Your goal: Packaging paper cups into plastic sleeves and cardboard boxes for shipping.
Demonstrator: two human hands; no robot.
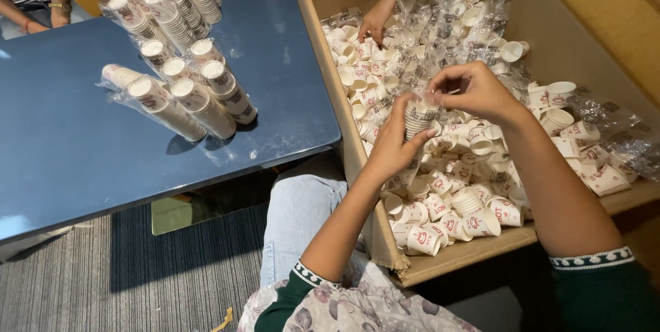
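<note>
**Me:** Head view, live: my left hand (397, 141) is wrapped around a short stack of paper cups (416, 120), held upright over the cardboard box (474, 249). My right hand (474, 91) is pinched closed at the stack's top rim, right by the clear wrapper.

**You:** How do you do it well?

**Me:** I'd say keep the stack straight, squeeze lightly so the rims don't crush, and seat each cup square.

**You:** What can't you make out?

**Me:** Whether my right fingertips hold a cup or only film; they cover it. The stack's lower end is behind my left palm. Another person's hand (377, 19) reaches into the loose cups (447, 218). Wrapped cup sleeves (196, 102) lie on the blue table (69, 146).
</note>
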